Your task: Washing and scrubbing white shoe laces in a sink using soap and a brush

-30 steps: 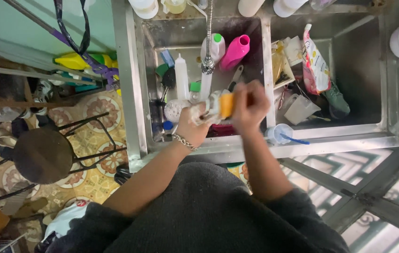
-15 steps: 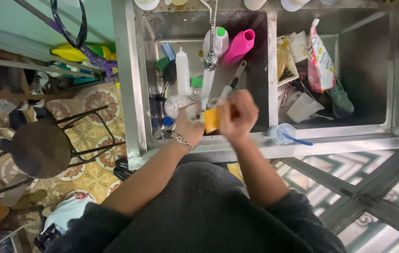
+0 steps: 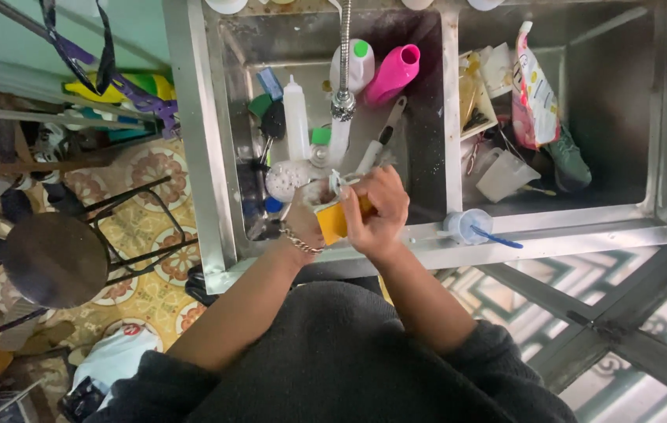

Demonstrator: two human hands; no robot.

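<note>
Both hands meet over the near edge of the left basin of a steel sink (image 3: 216,172). My left hand (image 3: 307,210), with a chain bracelet at the wrist, and my right hand (image 3: 376,211) together grip a small yellow-orange cup (image 3: 333,222). Something small and white shows at the cup's top, too hidden to name. A tap (image 3: 343,70) hangs over the basin just beyond the hands, above a white round brush (image 3: 281,180) and a knife (image 3: 380,137).
The basin holds a pink bottle (image 3: 393,74), a white bottle with a green cap (image 3: 358,63) and a white squeeze bottle (image 3: 296,117). The right basin holds packets and a white jug (image 3: 504,174). A blue-lidded cup (image 3: 468,227) rests on the rim. A dark stool (image 3: 55,258) stands left.
My hands and the yellow cup have drawn back toward the sink's near edge. The view has tilted slightly, and the hands have shifted their grip around the cup.
</note>
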